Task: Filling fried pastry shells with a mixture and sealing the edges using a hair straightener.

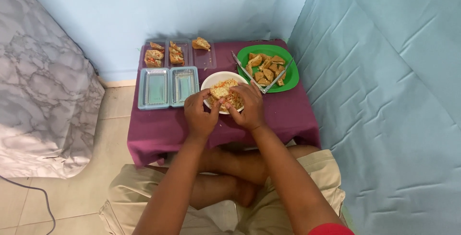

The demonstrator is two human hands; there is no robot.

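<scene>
Both hands meet over a white bowl [215, 78] of shredded orange-and-white filling. My left hand [200, 112] and my right hand [247, 106] pinch one pale fried tofu piece [219, 92] between their fingertips, just above the filling. The bowl stands on a low table under a purple cloth [163, 129]. To its right, a green plate [291, 77] holds several fried tofu triangles, and metal tongs [254, 77] rest across that plate.
Two clear plastic trays [168, 87] lie open left of the bowl. Behind them, a clear tray [185, 55] holds stuffed tofu pieces. A light blue wall stands behind and to the right. Marbled fabric [38, 81] lies at the left on the tiled floor.
</scene>
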